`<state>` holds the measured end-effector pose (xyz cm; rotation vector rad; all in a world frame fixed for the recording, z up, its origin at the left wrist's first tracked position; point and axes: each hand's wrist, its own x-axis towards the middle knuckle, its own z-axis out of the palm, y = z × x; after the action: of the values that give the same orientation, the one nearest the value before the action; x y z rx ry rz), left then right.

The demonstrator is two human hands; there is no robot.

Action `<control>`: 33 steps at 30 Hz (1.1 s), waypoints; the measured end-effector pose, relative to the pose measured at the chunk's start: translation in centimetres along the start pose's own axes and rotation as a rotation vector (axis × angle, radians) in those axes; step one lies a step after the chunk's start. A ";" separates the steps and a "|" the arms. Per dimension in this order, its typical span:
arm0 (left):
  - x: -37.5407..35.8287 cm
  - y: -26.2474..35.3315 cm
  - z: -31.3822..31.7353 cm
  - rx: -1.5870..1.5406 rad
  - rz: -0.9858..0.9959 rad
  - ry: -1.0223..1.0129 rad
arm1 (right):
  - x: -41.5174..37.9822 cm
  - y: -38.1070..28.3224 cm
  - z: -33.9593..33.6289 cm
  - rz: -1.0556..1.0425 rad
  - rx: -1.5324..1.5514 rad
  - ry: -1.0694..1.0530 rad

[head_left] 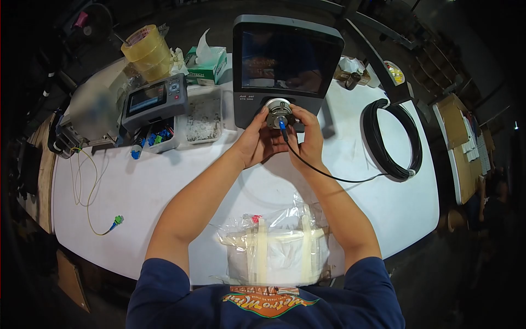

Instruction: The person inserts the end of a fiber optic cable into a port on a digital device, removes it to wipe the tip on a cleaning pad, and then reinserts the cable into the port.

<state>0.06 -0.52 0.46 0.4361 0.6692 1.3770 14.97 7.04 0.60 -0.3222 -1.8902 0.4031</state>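
Note:
A dark grey device with a large black screen stands upright at the back middle of the table. On its lower front sits a round metal connector holder. My left hand grips the holder from the left, thumb on its rim. From the right, my right hand grips the same holder, its thumb at the upper edge. Between the hands, a blue fiber connector sits at the holder's centre. Its black cable runs right to a black cable coil. Some fingers are hidden beneath the holder.
A plastic bag of white packs lies at the front edge. Leftward are a handheld tester, tape rolls, a tissue box, a clear bin and a yellow fiber cord. A dark post rises at back right.

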 end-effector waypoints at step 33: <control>2.3 -1.1 -2.7 -0.010 -0.012 -0.225 | -6.8 -13.9 -9.7 0.390 0.759 -0.736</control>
<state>-0.81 1.33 -2.65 0.5682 0.4796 1.2964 26.04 -7.15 3.95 -0.0104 -2.1837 1.6223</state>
